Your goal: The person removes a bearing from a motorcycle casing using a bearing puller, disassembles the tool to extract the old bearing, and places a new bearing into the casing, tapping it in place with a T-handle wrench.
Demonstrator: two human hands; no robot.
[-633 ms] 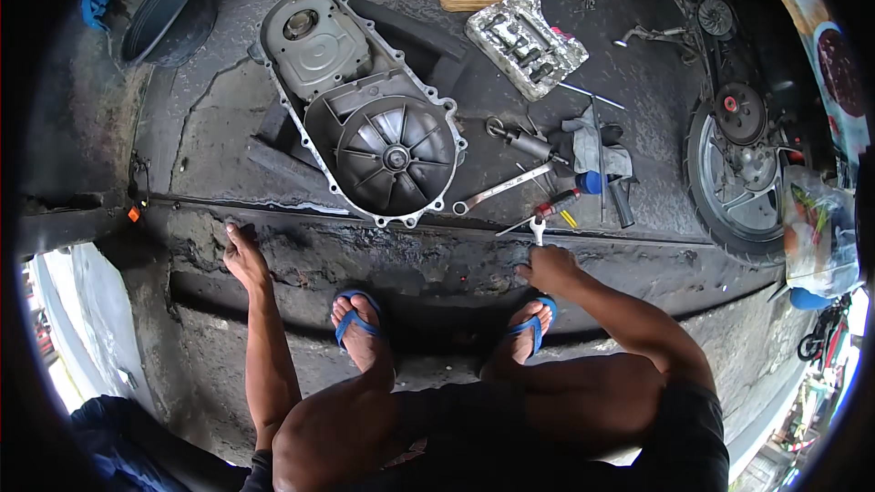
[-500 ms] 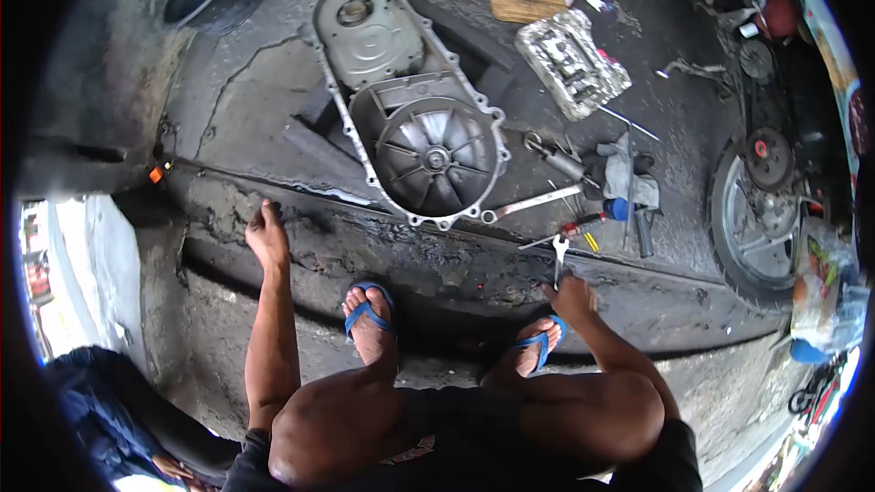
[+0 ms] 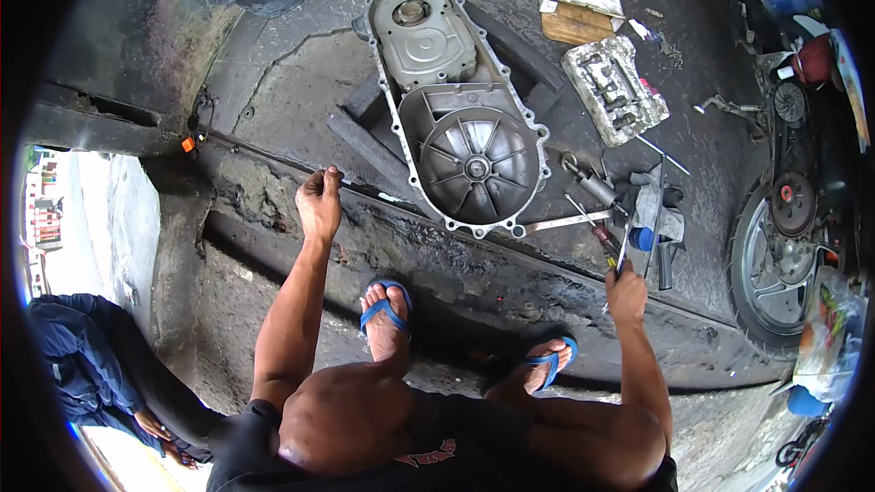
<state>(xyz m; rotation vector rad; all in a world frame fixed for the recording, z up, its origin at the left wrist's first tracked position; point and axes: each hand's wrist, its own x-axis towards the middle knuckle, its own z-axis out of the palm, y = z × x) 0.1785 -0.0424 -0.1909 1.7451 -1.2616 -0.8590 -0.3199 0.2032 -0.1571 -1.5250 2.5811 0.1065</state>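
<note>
Person squats at floor step, big grey engine cover [image 3: 460,118] lying just beyond it, inner side up. Right hand [image 3: 626,284] below cover's lower right corner, fingers clenched round thin tool [image 3: 621,261], shaft pointing up toward scattered tools [image 3: 629,205] right of cover. Left hand [image 3: 319,200] left of cover, fingers curled at step edge; whether pinching something small, cannot tell. Judgement: keep firm hold on tool, brace with left hand, bring tip squarely to cover's rim, avoid slipping off edge.

thin metal tool [image 3: 622,260] held upright beside grey engine cover [image 3: 456,118].
</note>
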